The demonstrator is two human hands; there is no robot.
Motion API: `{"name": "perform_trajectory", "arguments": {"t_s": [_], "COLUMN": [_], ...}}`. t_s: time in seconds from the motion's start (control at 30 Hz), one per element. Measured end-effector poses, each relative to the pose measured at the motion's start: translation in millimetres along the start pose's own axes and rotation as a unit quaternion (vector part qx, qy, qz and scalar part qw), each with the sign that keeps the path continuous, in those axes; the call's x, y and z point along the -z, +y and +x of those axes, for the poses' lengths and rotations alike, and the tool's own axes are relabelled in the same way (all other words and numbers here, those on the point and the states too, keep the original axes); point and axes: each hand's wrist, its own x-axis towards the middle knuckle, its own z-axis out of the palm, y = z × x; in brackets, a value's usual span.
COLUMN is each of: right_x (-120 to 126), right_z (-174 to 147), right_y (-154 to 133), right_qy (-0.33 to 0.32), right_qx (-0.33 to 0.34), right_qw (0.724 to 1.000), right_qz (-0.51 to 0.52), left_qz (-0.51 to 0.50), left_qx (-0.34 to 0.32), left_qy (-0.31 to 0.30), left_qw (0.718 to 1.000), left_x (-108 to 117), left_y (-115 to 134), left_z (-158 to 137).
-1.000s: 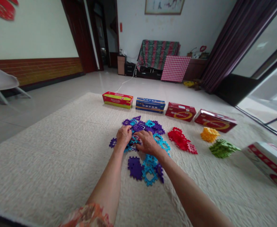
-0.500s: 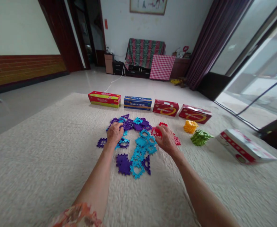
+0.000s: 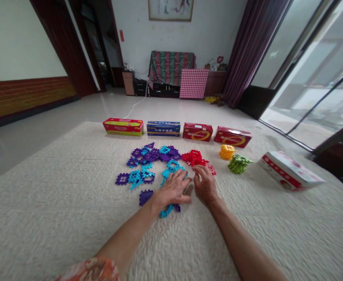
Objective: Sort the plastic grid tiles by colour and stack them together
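Note:
A scatter of purple and blue puzzle tiles [image 3: 143, 156] lies on a cream rug [image 3: 57, 195]. My left hand [image 3: 174, 189] rests flat, fingers spread, on the blue tiles at the pile's near right side. My right hand [image 3: 205, 185] sits just beside it, fingers apart, its fingertips near the edge of a heap of red tiles [image 3: 193, 157]. Neither hand visibly holds a tile. A lone purple tile [image 3: 145, 196] lies left of my left hand. Yellow tiles [image 3: 227, 152] and green tiles [image 3: 238, 164] are heaped farther right.
A row of boxes stands beyond the tiles: a red-yellow box [image 3: 123, 127], a blue box [image 3: 163, 128], and two red boxes [image 3: 197, 131] [image 3: 232, 136]. Another red-white box [image 3: 288, 170] lies at the right. Glass doors and a curtain are right, a covered cabinet at the far wall.
My left hand has left the purple tiles and moved right and nearer, onto the blue ones. My right hand has drawn back from the red heap. The view has shifted right.

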Motion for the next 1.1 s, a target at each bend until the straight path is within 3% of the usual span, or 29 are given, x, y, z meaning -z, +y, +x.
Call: {"name": "perform_trajectory", "arguments": {"t_s": [0.17, 0.5, 0.6, 0.83, 0.97, 1.1], "right_x": [-5.0, -6.4, -6.0, -3.2, -3.2, -2.6], "right_z": [-3.4, -3.5, -3.0, -2.9, -3.0, -2.7], "right_y": [10.0, 12.5, 12.3, 8.9, 8.7, 8.3], "right_qy": [0.039, 0.050, 0.051, 0.047, 0.046, 0.044], "right_qx": [0.015, 0.020, 0.017, 0.008, -0.004, -0.006], "right_qw": [0.999, 0.998, 0.999, 0.999, 0.999, 0.999], "right_qz": [-0.001, 0.009, 0.006, 0.009, 0.013, 0.013], "left_qz": [0.048, 0.095, 0.068, 0.002, 0.015, 0.069], "left_qx": [-0.018, 0.030, 0.014, -0.058, -0.072, -0.100], "left_qy": [-0.022, 0.014, 0.004, -0.103, -0.076, -0.001], "left_qw": [0.998, 0.995, 0.998, 0.993, 0.994, 0.993], "left_x": [-1.0, 20.8, 24.1, 23.1, 24.8, 19.9], "left_y": [3.1, -42.9, -34.8, -10.2, -16.8, -30.0], "left_z": [-9.1, -29.9, -39.7, -81.8, -101.6, -106.5]}}
